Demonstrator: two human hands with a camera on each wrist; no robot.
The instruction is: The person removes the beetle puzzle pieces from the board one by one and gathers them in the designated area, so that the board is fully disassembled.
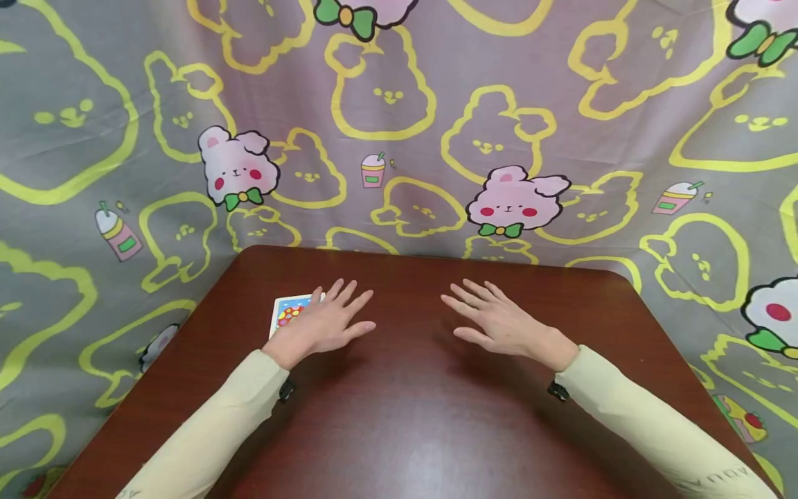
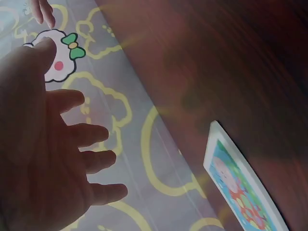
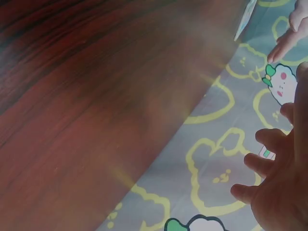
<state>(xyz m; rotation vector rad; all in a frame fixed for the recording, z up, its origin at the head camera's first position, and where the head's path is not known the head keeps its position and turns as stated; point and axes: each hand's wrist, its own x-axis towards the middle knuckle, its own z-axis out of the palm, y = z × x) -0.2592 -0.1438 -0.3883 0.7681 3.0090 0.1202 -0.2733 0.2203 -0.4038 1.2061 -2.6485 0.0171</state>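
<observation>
In the head view, my left hand [image 1: 324, 324] hovers above the table with fingers spread, partly covering a white-edged picture card or board [image 1: 291, 312]. My right hand [image 1: 502, 324] is held over the table's right half, palm down, fingers apart and holding nothing. The left wrist view shows the left hand [image 2: 53, 154] with straight fingers, and the picture piece [image 2: 243, 192] lying apart from it on the table. In the right wrist view the right hand [image 3: 279, 178] has extended fingers, and the piece's edge [image 3: 245, 20] shows at the top.
A dark red-brown wooden table [image 1: 405, 416] with rounded far corners lies before me. Around its back and sides hangs a grey cloth [image 1: 424, 159] printed with yellow outlines and white bunny faces. A black strap-like item [image 1: 559, 390] sits under the right wrist.
</observation>
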